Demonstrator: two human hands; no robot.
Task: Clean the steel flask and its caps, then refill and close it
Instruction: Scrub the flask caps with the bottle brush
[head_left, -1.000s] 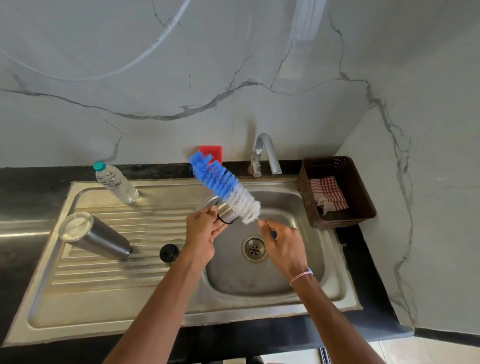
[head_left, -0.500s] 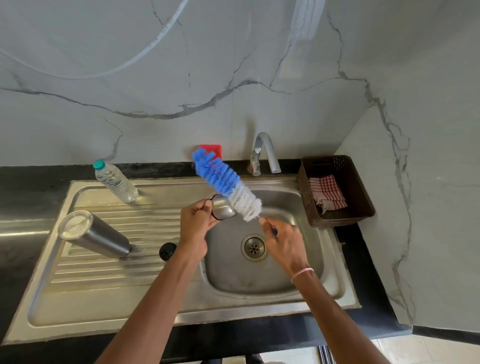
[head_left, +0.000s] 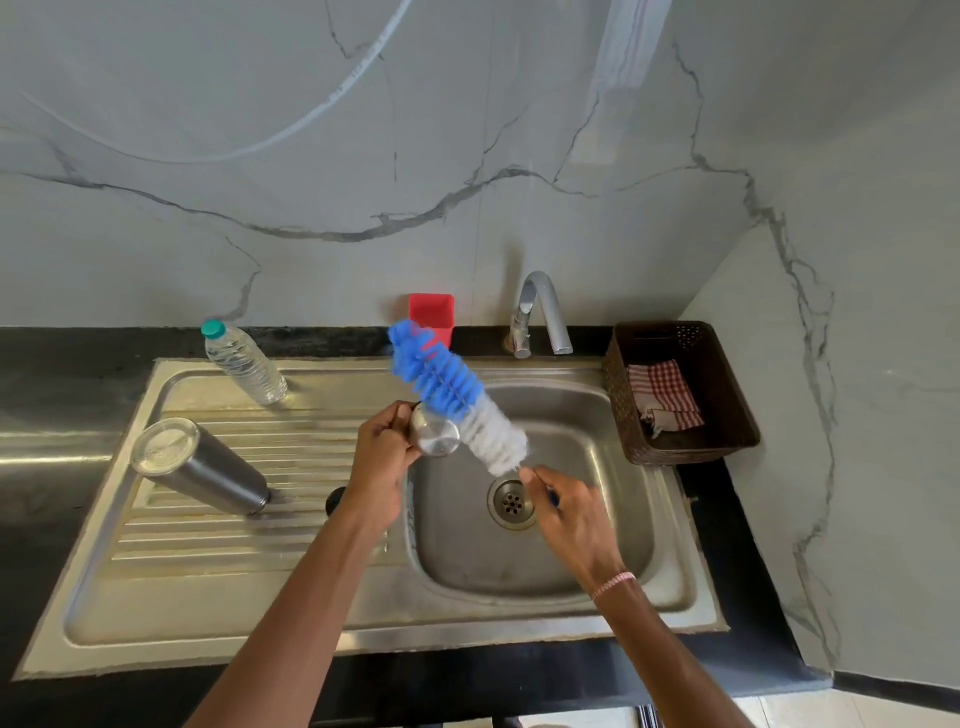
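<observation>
My left hand (head_left: 382, 449) grips a small steel cap (head_left: 435, 435) over the left edge of the sink basin. My right hand (head_left: 569, 506) holds the handle of a blue and white bottle brush (head_left: 457, 402), whose bristles lie against the cap's outer side. The steel flask (head_left: 200, 470) stands upside down on the draining board at the left. A small black cap (head_left: 335, 500) sits on the board, partly hidden behind my left wrist.
A clear plastic water bottle (head_left: 244, 366) with a teal lid stands at the back of the steel sink (head_left: 675, 582). Behind are a red holder (head_left: 431, 310) and a tap (head_left: 540, 312). A brown basket (head_left: 727, 415) with a checked cloth (head_left: 662, 395) sits at the right.
The steel cap has turned in my left hand, its closed side now facing me. The brush has shifted slightly along the cap.
</observation>
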